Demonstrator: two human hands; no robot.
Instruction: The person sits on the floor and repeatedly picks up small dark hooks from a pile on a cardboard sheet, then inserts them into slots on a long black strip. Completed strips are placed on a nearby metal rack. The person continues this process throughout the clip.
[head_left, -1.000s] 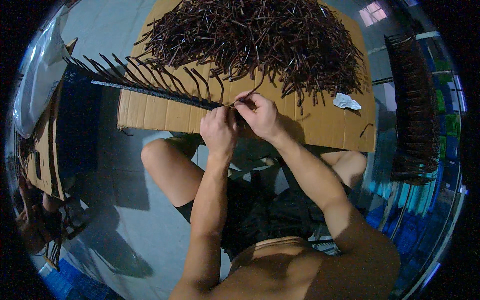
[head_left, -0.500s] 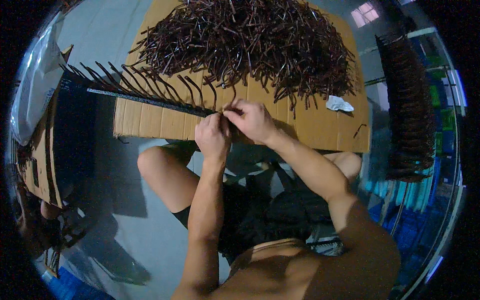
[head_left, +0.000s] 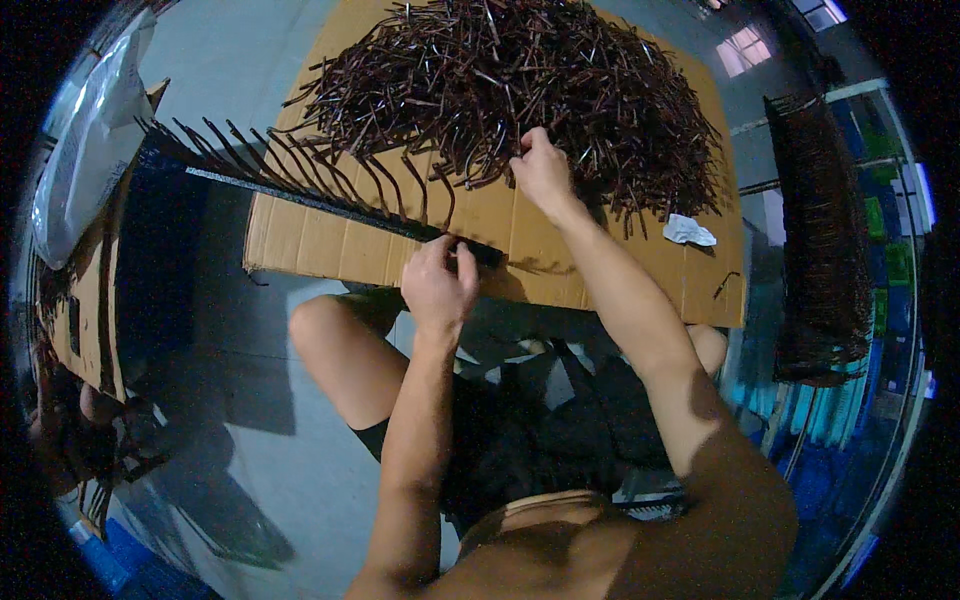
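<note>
A long dark bar (head_left: 340, 210), set with a row of curved brown rods (head_left: 388, 186), slants across the near left of the cardboard. My left hand (head_left: 440, 285) closes its fingers on the bar close to its right end, which sticks out past them. At the near edge of a big heap of short, bent, dark brown rods (head_left: 470, 85) is my right hand (head_left: 546, 180). Its fingers are curled together against the heap, and what lies between their tips is too small to make out.
Under the heap lies a cardboard sheet (head_left: 610, 275) with a crumpled white scrap (head_left: 690, 230) at its right. A dense hanging bundle of dark rods (head_left: 820, 240) stands farther right. To the left are a clear plastic bag (head_left: 85, 150) and upright cardboard (head_left: 95, 330).
My right hand has left the bar beside my left hand and moved up and right to the heap. The bar's right end now shows. My left hand stays on the bar.
</note>
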